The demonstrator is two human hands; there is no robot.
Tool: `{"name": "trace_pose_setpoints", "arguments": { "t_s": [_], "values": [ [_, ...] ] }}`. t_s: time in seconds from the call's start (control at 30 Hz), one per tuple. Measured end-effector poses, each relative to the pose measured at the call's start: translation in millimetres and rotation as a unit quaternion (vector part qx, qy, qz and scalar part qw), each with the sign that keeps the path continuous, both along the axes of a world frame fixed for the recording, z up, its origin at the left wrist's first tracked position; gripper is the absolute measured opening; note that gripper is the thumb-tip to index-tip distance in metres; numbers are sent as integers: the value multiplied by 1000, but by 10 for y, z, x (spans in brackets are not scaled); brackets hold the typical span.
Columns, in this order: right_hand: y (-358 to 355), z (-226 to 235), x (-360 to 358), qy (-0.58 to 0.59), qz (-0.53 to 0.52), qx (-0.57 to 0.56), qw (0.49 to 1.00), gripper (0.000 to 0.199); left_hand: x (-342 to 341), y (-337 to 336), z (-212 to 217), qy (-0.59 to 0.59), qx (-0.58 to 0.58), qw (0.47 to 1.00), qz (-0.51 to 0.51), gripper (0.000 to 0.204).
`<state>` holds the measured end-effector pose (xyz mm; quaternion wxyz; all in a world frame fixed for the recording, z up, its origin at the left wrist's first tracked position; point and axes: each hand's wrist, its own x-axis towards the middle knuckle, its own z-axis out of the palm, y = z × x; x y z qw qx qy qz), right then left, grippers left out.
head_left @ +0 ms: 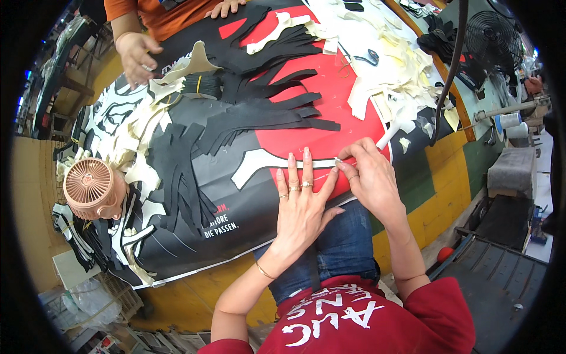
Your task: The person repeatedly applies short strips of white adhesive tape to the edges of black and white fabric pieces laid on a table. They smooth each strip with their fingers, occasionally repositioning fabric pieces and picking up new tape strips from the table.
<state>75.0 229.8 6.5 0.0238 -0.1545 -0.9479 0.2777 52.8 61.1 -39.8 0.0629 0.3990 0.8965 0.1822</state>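
Note:
A white cut piece with a black border lies on the black-and-red table covering, wide at its left end and narrowing to a strip on the right. My left hand rests flat across it, fingers stretched and slightly apart, holding nothing. At the strip's right end, the thumb and fingertips of my right hand are pinched together on its edge. Exactly what lies between those fingertips is hidden. Beyond my hands are long black fabric strips, fanned out over the table, with more dark strips heaped to the left.
Cream scraps pile up at the far right, beside small dark scissors. A pink fan stands on the left, near a banded black stack. Across the table, a co-worker's hand hovers near the cream pieces.

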Motion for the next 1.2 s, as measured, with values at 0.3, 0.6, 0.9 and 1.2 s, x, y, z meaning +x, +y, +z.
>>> {"name": "trace_pose_setpoints", "arguments": {
  "t_s": [0.3, 0.6, 0.9, 1.2],
  "values": [
    [-11, -2, -23, -16, -4, -13, 1000, 10, -1, 4, 1, -12, 1, 1000, 5, 86],
    [31, -13, -7, -9, -1, -22, 1000, 15, 0, 9, -15, -5, -1, 1000, 6, 86],
    [5, -40, -26, 15, -6, -15, 1000, 15, 1, 10, -8, -11, -2, 1000, 8, 86],
    [6, -34, -27, 14, -7, -28, 999, 15, 1, 7, -1, -14, 1, 1000, 8, 86]
  ]
}}
